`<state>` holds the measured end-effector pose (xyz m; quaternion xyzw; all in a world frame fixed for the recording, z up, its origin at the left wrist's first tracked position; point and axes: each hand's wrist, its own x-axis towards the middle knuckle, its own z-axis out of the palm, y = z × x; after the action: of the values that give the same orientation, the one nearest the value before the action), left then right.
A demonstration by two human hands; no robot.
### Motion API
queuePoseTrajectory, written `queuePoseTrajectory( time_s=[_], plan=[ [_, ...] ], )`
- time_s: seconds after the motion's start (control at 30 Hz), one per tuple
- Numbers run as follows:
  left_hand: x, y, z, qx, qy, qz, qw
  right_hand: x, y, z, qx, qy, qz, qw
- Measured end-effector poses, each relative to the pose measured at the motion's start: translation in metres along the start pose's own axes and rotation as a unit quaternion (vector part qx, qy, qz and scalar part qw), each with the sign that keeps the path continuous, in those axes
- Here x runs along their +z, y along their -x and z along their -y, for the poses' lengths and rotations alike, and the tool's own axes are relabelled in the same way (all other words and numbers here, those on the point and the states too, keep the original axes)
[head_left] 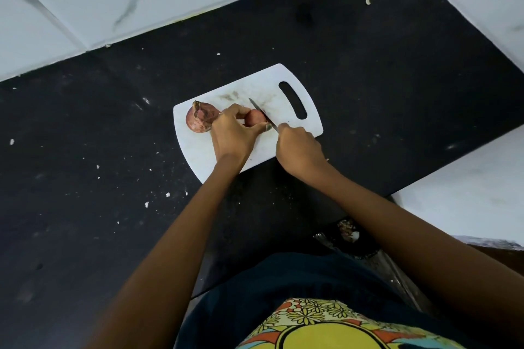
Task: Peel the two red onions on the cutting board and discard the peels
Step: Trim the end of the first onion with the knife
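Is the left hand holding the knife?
No, the right hand grips the knife, while the left hand holds an onion on the cutting board.

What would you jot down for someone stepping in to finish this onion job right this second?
Left hand: fingers curled round the smaller red onion, steadying it on the white cutting board.
Right hand: grips the knife, whose blade lies against that onion's right side.
Second onion: lies at the board's left end, dry skin on, beside the left hand.
Done: nothing finished; no removed peels show on the board.
Left: probably trim and peel the held onion, do the same with the other one, then discard the peels. White bits lie scattered on the black counter.
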<state>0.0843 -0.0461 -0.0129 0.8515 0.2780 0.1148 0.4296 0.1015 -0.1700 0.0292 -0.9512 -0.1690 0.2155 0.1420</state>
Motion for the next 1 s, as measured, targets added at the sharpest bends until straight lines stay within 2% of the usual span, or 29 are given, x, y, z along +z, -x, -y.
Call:
queuePoseTrajectory(
  time_s=[0.13,0.37,0.53,0.67,0.8,1.0],
  plan=[
    [-0.002,-0.002,0.003,-0.016,0.009,0.0,1.0,0.009,-0.004,0.0,0.009,0.015,0.02,1.0],
    [-0.005,0.006,0.011,-0.018,0.046,-0.008,0.999,0.028,0.015,-0.021,0.001,-0.001,-0.009,1.0],
    [-0.009,0.014,0.019,0.006,0.05,-0.011,0.999,0.024,0.006,-0.033,0.001,-0.151,-0.039,0.988],
    [-0.011,0.013,0.02,0.043,-0.016,0.009,0.999,0.017,0.001,-0.026,0.028,-0.311,-0.052,0.949],
    [-0.011,0.01,0.017,0.066,-0.048,0.044,0.996,0.01,-0.006,-0.017,0.06,-0.407,-0.025,0.911],
    [-0.014,0.012,0.011,0.043,0.077,0.02,0.996,0.01,-0.018,-0.014,0.083,-0.481,-0.014,0.873]
  ],
)
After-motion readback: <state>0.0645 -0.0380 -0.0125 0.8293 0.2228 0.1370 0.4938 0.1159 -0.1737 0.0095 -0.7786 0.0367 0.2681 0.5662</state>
